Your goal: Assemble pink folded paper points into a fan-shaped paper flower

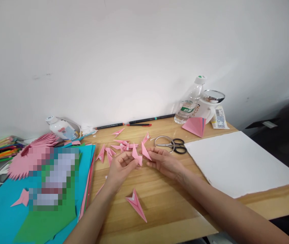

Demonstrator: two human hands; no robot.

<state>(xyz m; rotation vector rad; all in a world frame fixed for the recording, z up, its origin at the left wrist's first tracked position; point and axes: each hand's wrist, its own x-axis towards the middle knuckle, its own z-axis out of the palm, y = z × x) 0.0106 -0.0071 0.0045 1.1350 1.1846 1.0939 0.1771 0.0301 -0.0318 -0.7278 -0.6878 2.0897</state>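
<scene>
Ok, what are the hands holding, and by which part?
The left hand pinches one folded pink paper piece by its lower end, point up. The right hand pinches a second pink piece by its lower end, beside the first.

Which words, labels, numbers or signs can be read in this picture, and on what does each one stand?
"CO": orange letters on the white cup, uncertain, rest hidden.
Green label on the water bottle: white signs, too small to read.
Barcode packet: print too small.
Glue bottle: red mark, blurred.
Pink folded pieces in the left hand and right hand: no text.
</scene>
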